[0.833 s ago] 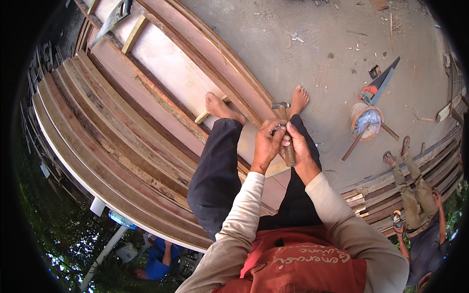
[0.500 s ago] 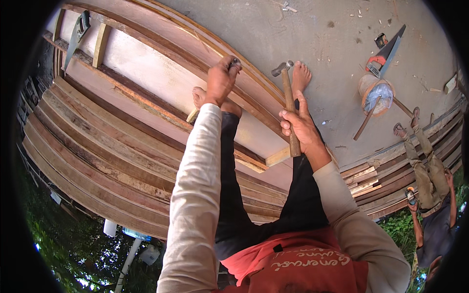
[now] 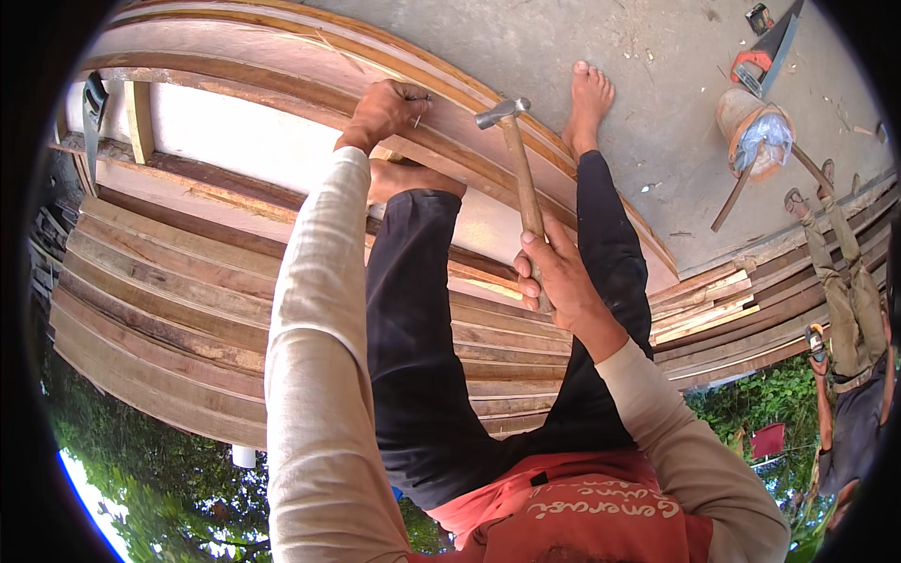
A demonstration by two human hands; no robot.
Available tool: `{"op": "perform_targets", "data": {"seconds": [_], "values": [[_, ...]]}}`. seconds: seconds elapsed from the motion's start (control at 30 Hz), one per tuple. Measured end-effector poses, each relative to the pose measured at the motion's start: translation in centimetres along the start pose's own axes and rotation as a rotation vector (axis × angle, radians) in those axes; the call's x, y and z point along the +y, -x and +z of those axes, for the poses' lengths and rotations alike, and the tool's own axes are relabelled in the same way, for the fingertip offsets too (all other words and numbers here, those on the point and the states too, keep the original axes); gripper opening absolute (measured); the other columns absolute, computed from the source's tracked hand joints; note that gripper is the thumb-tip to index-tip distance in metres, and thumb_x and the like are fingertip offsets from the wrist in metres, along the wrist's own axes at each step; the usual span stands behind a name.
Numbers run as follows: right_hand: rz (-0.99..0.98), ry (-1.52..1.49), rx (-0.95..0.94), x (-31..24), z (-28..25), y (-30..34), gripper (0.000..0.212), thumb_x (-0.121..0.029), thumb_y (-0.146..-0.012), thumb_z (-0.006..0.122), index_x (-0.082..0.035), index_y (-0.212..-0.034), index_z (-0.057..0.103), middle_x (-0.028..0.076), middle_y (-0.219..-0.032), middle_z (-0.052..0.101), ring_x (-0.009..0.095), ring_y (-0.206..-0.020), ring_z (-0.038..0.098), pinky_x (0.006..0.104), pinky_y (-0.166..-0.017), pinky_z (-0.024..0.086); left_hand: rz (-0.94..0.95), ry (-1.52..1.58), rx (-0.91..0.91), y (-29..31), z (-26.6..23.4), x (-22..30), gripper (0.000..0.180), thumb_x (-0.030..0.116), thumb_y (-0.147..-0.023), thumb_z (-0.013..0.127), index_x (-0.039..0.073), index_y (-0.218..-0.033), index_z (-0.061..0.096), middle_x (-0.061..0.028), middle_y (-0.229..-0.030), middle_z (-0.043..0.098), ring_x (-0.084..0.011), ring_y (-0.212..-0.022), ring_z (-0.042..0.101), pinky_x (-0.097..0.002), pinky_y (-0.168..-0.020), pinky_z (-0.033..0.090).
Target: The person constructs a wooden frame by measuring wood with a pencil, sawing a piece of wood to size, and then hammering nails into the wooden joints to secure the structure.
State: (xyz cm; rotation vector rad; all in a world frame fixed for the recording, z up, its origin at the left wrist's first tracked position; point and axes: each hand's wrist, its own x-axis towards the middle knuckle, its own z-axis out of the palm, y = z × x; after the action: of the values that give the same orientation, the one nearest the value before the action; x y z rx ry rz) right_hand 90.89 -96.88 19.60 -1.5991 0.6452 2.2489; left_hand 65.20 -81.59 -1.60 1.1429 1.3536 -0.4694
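Observation:
My right hand (image 3: 563, 277) is wrapped round the wooden handle of a hammer (image 3: 523, 178). Its metal head points up and away, over the edge of a long wood-framed panel (image 3: 225, 117). My left hand (image 3: 385, 113) is closed in a pinch above a wooden beam (image 3: 310, 105) of that frame. A short thin nail (image 3: 418, 121) shows below its fingertips; the hand hides part of it. My left foot is on the frame, beneath the left forearm, while my right foot (image 3: 589, 98) stands on the concrete beside it.
A green-handled saw (image 3: 94, 117) rests on the frame at far left. Stacked planks (image 3: 169, 300) lie nearer me. At right are a red-handled saw (image 3: 765, 61), a tape measure (image 3: 758, 19), and a bucket (image 3: 737, 117) with sticks. Another person (image 3: 849, 338) stands at far right.
My view has shifted. The hammer has risen and tilted left, its head now nearer my left hand. My left hand has turned lower over the beam, and the nail now shows.

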Motion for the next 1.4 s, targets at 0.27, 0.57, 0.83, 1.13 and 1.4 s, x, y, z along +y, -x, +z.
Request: {"op": "perform_targets", "data": {"seconds": [0.27,0.57,0.83,1.13,1.4], "values": [[-0.125,0.222,-0.007,-0.1,0.8,-1.5,0.035,-0.021,-0.106,0.051,-0.009,-0.138,0.042,0.002,-0.077,0.049,0.008,-0.049,0.045,0.0246,-0.039,0.043,-0.009,-0.017,-0.077,0.0,-0.1,-0.6,0.022,0.025,-0.091,0.073,0.008,-0.104,0.078,-0.0070,-0.072,0.071,-0.0164,-0.067,0.066,-0.0339,-0.070,0.054],[-0.178,0.325,0.001,-2.8,1.2,-2.7,0.045,-0.022,-0.105,0.051,-0.004,-0.144,0.038,0.001,-0.076,0.048,0.008,-0.048,0.046,0.0248,-0.038,0.042,-0.001,-0.049,-0.078,0.1,-0.3,-0.4,0.021,0.025,-0.090,0.073,0.009,-0.104,0.078,-0.0067,-0.074,0.072,-0.0170,-0.068,0.068,-0.0334,-0.071,0.054],[-0.496,0.236,0.163,-6.3,2.6,-2.5,0.048,-0.022,-0.107,0.049,-0.006,-0.149,0.033,0.001,-0.073,0.049,0.007,-0.045,0.046,0.0250,-0.037,0.042,-0.015,-0.090,-0.115,0.4,-0.6,0.0,0.029,0.024,-0.091,0.076,0.007,-0.115,0.077,-0.0066,-0.081,0.073,-0.0140,-0.076,0.068,-0.0317,-0.075,0.055],[-0.060,0.408,0.000,-6.2,1.4,-4.8,0.036,-0.023,-0.105,0.053,-0.009,-0.136,0.041,-0.001,-0.073,0.048,0.007,-0.046,0.044,0.0239,-0.036,0.039,0.044,-0.116,-0.083,0.6,-0.6,-0.9,0.028,0.023,-0.090,0.075,0.009,-0.113,0.077,-0.0118,-0.087,0.076,-0.0215,-0.073,0.072,-0.0348,-0.076,0.056],[-0.440,0.218,0.265,-4.7,2.9,-4.8,0.043,-0.024,-0.106,0.051,-0.011,-0.143,0.035,0.000,-0.073,0.047,0.006,-0.045,0.044,0.0252,-0.035,0.040,0.054,-0.090,-0.088,0.5,-0.1,-0.1,0.026,0.023,-0.089,0.076,0.008,-0.110,0.078,-0.0124,-0.087,0.076,-0.0230,-0.073,0.072,-0.0356,-0.076,0.057]]}}
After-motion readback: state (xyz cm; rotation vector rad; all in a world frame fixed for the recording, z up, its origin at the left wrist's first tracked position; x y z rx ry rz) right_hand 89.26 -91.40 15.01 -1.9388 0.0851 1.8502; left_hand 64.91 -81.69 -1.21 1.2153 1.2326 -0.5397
